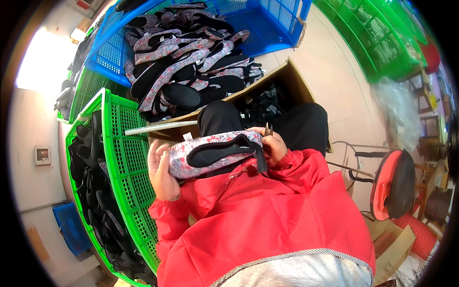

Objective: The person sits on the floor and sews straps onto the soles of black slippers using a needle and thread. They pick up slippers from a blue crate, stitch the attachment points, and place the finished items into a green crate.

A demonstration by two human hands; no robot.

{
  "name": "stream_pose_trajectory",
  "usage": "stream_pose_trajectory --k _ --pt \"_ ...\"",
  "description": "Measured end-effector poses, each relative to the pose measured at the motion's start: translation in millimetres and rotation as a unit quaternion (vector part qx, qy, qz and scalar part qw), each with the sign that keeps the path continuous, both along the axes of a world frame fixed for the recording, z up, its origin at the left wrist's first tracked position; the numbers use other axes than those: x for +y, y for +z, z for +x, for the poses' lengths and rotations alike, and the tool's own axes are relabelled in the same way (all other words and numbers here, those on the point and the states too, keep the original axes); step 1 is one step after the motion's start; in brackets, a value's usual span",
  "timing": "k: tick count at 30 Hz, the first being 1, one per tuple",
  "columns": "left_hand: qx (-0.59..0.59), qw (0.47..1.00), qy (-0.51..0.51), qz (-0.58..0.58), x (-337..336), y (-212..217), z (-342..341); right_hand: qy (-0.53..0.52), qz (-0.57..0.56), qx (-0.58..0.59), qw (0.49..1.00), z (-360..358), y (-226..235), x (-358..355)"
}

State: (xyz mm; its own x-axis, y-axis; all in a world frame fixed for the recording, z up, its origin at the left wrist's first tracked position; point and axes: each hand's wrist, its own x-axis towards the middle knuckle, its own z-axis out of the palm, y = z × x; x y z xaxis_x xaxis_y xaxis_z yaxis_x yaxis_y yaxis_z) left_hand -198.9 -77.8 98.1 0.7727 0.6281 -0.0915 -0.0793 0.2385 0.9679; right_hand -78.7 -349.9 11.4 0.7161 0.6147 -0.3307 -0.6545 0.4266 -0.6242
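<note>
A floral slipper [184,160] in grey, pink and red with a black lining lies sideways across my lap. My right hand [274,145] is closed at its right end, by a dangling black strip [261,160]. Two pointed metal blades, like thread snips [268,129], stick up from that same hand; their handles are hidden in it. My left hand [162,171] is beside the slipper's left end, fingers raised and apart, slightly blurred. Whether its thumb touches the cloth, I cannot tell. A small white tag [188,137] stands up from the slipper's far edge.
Ahead, a blue crate [275,36] holds a heap of matching slippers [186,62]. A cardboard box [299,79] with black scraps is beyond my knees. Close on my left is a green crate [129,177] of dark slippers. A red-and-black stool [394,184] stands at right.
</note>
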Motion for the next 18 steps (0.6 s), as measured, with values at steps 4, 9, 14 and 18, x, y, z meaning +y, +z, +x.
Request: stream_pose_trajectory --k 4,9,14,18 --pt "0.204 0.944 -0.255 0.056 12.1 32.8 -14.0 0.023 -0.011 -0.016 1.000 11.6 -26.3 -13.0" --pt "0.214 0.881 -0.400 0.135 4.1 39.2 7.6 0.036 -0.046 -0.020 0.998 -4.7 -41.1 0.4" --pt "0.156 0.776 -0.492 0.363 -21.3 38.4 49.8 0.083 -0.060 -0.012 0.995 -8.2 -34.7 2.6" --pt "0.144 0.750 -0.519 0.383 -46.2 27.0 78.7 0.028 -0.022 -0.016 0.999 -12.5 -50.3 10.0"
